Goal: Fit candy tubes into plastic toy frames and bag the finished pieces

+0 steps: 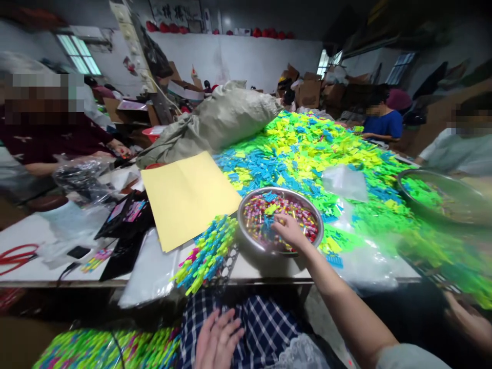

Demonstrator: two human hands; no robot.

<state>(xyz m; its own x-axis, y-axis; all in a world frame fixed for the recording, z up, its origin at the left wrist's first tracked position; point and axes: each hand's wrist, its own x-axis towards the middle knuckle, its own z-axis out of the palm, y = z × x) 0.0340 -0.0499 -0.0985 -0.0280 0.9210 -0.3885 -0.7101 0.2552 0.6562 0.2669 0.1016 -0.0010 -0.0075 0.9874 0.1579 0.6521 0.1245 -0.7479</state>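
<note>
My right hand (290,229) reaches over a round metal bowl (251,245) filled with small pink, red and yellow pieces (255,207). Its fingers are drawn together low among the contents, and what they grip, if anything, I cannot make out. A small blue plastic piece (268,223) lies right at the fingertips, and a yellow-green piece (272,209) sits just beyond. My left hand (220,335) rests on the checked cloth over my lap, fingers spread, holding nothing. Left of the bowl, a bundle of blue, yellow-green and pink plastic pieces (209,253) stands in rows near the table edge.
Behind the bowl rises a big heap of green, yellow and blue plastic pieces (307,138). Yellow card (188,197), clear bags (148,269) and a large sack (226,115) lie leftward. Another bowl (461,221) stands right. Co-workers sit around; a filled bag (107,348) is below.
</note>
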